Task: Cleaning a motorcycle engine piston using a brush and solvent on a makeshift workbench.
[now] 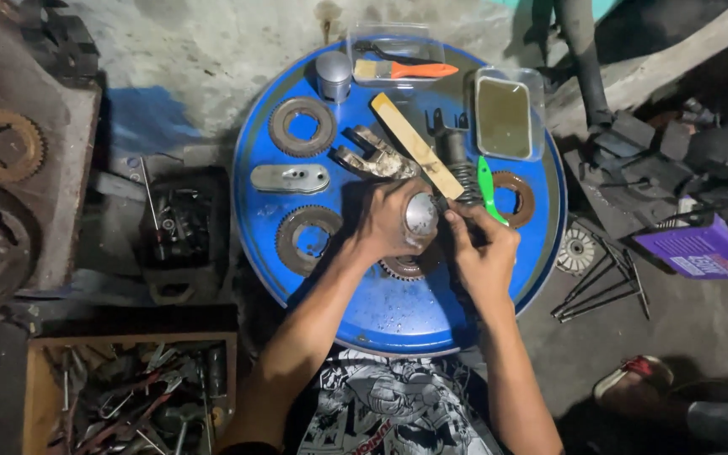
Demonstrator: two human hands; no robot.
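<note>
Clearly your left hand (389, 221) wraps round a shiny round metal part (421, 214) above the blue drum lid (398, 316), hiding most of it; your right hand (480, 248) closes on a green-handled tool (487, 189), its tip hidden; a toothed ring (406, 270) peeks beneath your wrists.

Under your hands the round drum top (398, 324) is bright blue with a thin pale ring near its rim. Your left hand (389, 221) grips a shiny silver-grey metal part (420, 214); your right hand (480, 246) holds a vivid green-handled brush (488, 189). The toothed gears (302, 126) are dull grey-brown, one ring (511, 199) rust-orange. The flat stick (416, 145) is pale tan, another brush's handle (423, 70) orange. To your right lies a purple box (705, 250). Your shirt (393, 409) carries a black-and-white comic print.
</note>
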